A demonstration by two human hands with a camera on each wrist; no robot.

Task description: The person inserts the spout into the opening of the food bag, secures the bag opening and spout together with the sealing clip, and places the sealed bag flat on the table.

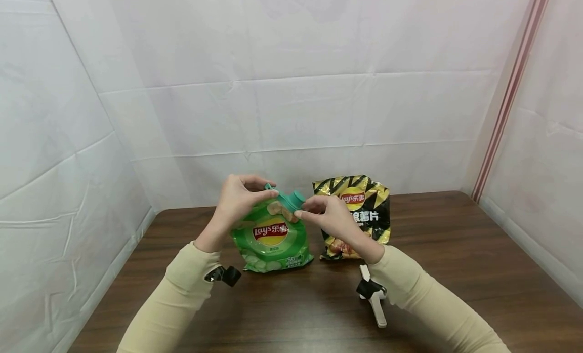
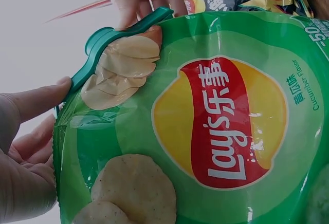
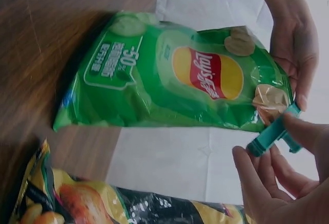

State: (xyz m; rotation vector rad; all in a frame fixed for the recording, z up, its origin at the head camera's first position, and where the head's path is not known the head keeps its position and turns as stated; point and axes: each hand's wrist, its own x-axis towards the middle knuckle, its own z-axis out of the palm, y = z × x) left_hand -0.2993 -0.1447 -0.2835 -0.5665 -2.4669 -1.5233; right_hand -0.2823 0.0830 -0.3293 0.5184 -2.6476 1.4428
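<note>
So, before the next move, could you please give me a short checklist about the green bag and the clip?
1. Right hand pinching the clip: ok.
2. Left hand at the clip's other end: ok.
3. Green bag standing on the table: ok.
4. Clip spanning the whole top edge: not ok, it slants across one corner.
5. Clip locked: cannot tell.
6. Black-and-yellow bag untouched by the clip: ok.

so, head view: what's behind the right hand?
The black-and-yellow chip bag; its logo and some food print show. The right hand covers part of the bag's front, so the print there is hidden.
</note>
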